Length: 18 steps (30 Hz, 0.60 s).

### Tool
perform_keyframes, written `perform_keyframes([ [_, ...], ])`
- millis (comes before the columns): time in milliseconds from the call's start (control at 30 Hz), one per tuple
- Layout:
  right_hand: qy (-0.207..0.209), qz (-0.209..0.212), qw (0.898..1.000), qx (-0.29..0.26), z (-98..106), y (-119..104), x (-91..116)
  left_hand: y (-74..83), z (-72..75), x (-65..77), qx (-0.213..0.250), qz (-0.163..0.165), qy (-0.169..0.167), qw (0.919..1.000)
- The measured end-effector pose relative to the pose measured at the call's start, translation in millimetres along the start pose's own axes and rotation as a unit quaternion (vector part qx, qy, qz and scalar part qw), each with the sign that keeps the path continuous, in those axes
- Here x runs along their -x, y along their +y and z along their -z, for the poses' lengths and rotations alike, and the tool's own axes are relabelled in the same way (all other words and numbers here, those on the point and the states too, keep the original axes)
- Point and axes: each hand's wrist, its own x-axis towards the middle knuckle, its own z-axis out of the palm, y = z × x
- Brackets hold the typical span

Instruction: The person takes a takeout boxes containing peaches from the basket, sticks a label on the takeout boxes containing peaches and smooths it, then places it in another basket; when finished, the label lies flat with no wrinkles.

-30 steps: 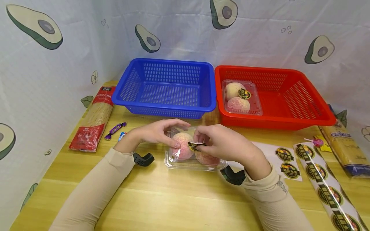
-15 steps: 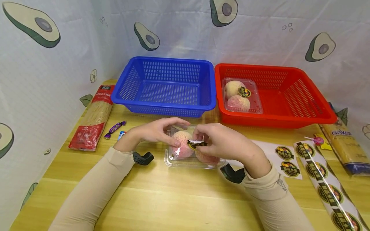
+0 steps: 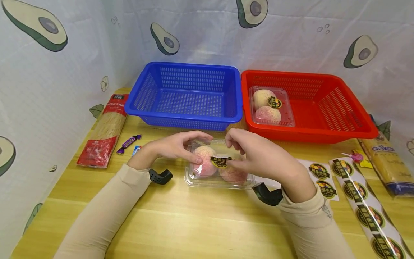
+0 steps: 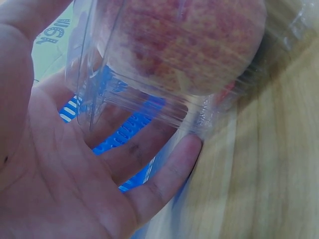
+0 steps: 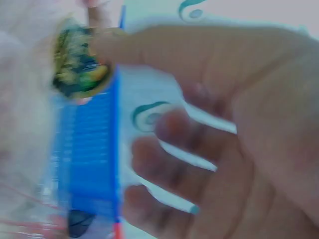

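A clear plastic box [image 3: 210, 182] with two peaches, a left one [image 3: 204, 171] and a right one [image 3: 233, 175], sits on the table in the head view. My left hand [image 3: 171, 146] holds its left end, thumb on the lid and fingers round the far side. In the left wrist view those fingers [image 4: 154, 184] run along the clear wall beside a peach [image 4: 189, 45]. A round black-and-gold sticker [image 3: 220, 162] lies on the lid between the peaches. My right hand [image 3: 258, 154] is over the box's right side, thumb at the sticker's edge, index finger lifted apart.
Behind stand a blue basket [image 3: 191, 120] and a red basket [image 3: 310, 135], which holds another stickered peach box [image 3: 286, 104]. Sticker sheets [image 3: 362, 201] lie right, near a lollipop [image 3: 357, 157] and a pasta bag [image 3: 391, 162]. Left are a noodle bag [image 3: 103, 133] and purple candy [image 3: 129, 144].
My right hand's pinch on the sticker has opened, with the index finger rising away and the hand shifting slightly right. The sticker now lies flatter on the lid. My left hand stays put.
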Motion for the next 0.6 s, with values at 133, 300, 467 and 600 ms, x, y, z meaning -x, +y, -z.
perform_keyframes([
  [133, -0.059, 0.065, 0.996, -0.008, 4, -8, 6, 1.1, 0.8, -0.1, 0.001, 0.0, 0.002, 1.0],
  [300, -0.082, 0.1, 0.991, 0.02, -2, -15, 4, 0.9, 1.2, 0.1, 0.005, 0.003, 0.004, 1.0],
  [467, -0.066, 0.066, 0.995, 0.036, -10, -10, -3, 0.6, 0.8, 0.4, 0.009, 0.005, 0.002, 0.9999],
  [600, -0.06, 0.053, 0.996, 0.026, -11, 0, -6, 0.3, 0.5, -0.6, 0.003, 0.002, -0.001, 1.0],
])
